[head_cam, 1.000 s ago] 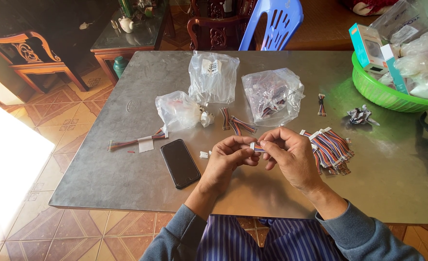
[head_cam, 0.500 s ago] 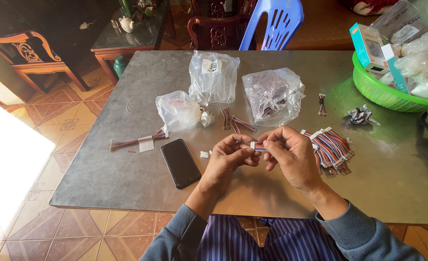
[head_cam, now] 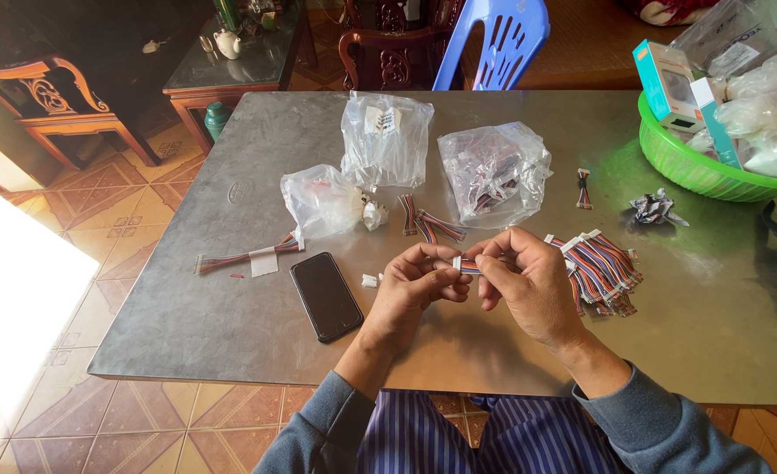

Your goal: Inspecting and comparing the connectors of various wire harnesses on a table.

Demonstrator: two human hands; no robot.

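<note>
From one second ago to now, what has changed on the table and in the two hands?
Almost nothing. The left hand and right hand still pinch the same short striped cable with its white plug between their fingertips, with only tiny finger shifts. The phone, the plastic bags, the cable pile and the green basket lie as before.

grey metal-topped table (head_cam: 230, 290) sits on a floor of orange-brown patterned tiles (head_cam: 125, 202). strong sunlight blows out the floor on the left (head_cam: 11, 298). behind the table there's a blue plastic chair (head_cam: 494, 44) next to a dark carved wooden chair (head_cam: 388, 53), plus a glass-topped wooden side table (head_cam: 230, 75) and another carved wooden chair (head_cam: 55, 105) far left.
</note>
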